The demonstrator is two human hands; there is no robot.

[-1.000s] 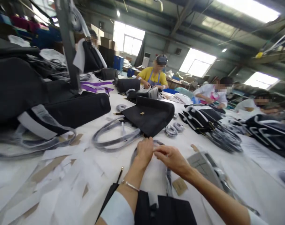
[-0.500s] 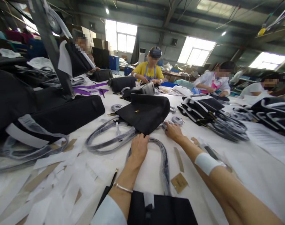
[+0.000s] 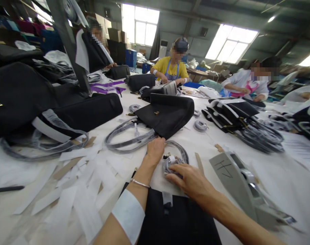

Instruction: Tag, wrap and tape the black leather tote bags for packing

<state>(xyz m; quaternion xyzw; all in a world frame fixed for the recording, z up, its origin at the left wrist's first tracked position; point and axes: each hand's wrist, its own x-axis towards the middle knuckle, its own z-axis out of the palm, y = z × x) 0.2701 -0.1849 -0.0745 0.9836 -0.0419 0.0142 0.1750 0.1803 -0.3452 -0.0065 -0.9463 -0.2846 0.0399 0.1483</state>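
My left hand (image 3: 155, 149) is closed at the lower edge of a black bag (image 3: 167, 114) with a small gold clasp; its fingertips are at the bag's corner. Nearer me, my right hand (image 3: 189, 175) has its fingers around a coiled, plastic-wrapped strap (image 3: 167, 165) with metal hooks. Below both hands lies another black bag (image 3: 177, 217) with a grey-wrapped tab at its top edge. A plastic-wrapped handle (image 3: 182, 149) curves between the two bags.
Paper strips (image 3: 68, 204) cover the left side. A grey device (image 3: 236, 180) lies at right. Stacked black pieces (image 3: 231, 114) and another coiled strap (image 3: 200, 126) sit beyond. Large black bags (image 3: 91, 112) stand at left. Several people work across the table.
My right hand has moved left and nearer me, bringing a coiled strap from beside the far bag. The view has shifted, showing the grey device. My left hand stays at the bag's edge.
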